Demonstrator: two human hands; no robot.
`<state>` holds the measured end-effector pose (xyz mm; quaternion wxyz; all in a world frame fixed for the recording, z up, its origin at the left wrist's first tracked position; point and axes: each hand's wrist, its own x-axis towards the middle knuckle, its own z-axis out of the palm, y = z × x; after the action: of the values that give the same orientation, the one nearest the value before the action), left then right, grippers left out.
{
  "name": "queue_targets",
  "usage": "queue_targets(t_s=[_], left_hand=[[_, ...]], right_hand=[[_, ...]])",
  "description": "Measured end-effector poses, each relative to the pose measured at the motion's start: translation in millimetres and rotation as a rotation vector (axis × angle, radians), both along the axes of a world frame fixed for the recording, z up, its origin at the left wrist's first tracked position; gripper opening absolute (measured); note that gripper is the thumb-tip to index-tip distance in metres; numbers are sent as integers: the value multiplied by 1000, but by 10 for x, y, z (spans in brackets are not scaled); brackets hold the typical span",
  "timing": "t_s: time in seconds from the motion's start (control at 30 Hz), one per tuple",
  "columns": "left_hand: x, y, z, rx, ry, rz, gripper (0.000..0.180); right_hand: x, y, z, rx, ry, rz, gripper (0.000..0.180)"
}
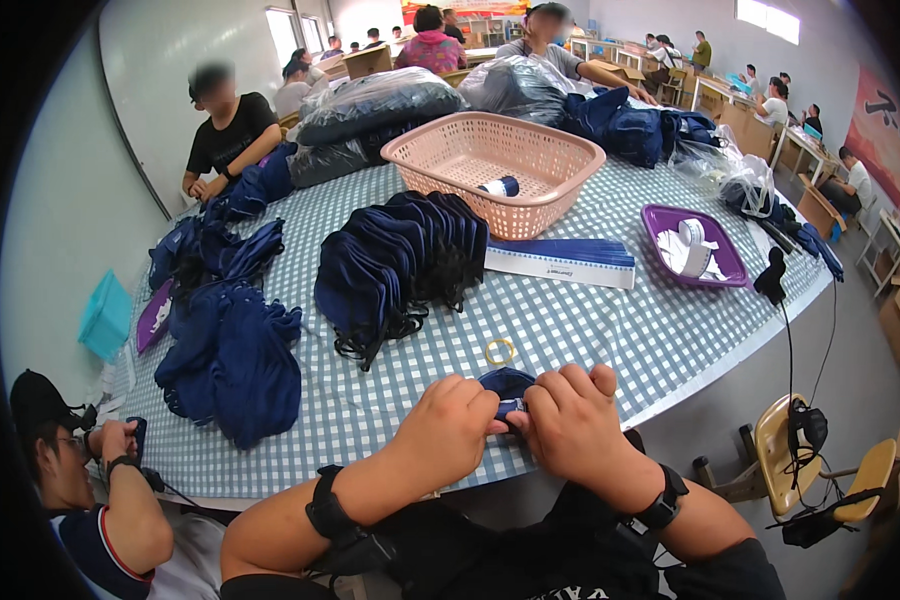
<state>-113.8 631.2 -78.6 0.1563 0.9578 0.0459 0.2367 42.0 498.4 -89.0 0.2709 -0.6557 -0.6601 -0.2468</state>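
Both hands meet at the near edge of the tabletop (590, 330), and between them sits a small rolled dark-blue cloth piece (507, 385): the left hand (448, 428) has its grip clenched on the roll's left end, the right hand (573, 420) has its grip clenched on the right end, fingers curled over the top. Each wrist wears a black band. Just beyond the grips, a little farther onto the checked cover, lies a yellow rubber band (499, 351), apart from the roll. Farther out and to the left of the grips stands a fanned stack of dark-blue folded pieces (395, 265); well to the left lies a looser heap of blue cloth (232, 355). Beyond the stack is a pink plastic basket (490, 170), with a flat bundle of blue-and-white card strips (560, 262) at its foot. Out to the right sits a purple tray (692, 246) holding white tape.
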Motion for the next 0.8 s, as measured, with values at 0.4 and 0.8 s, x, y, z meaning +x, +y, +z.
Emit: queue_targets(t_s=[0.4, 0.8], left_hand=[[49, -209, 144, 58, 221, 252, 35], [224, -50, 321, 194, 644, 383, 46]], right_hand=[[34, 87, 106, -247, 141, -117, 31], [-119, 232, 302, -385, 1, -140, 21]])
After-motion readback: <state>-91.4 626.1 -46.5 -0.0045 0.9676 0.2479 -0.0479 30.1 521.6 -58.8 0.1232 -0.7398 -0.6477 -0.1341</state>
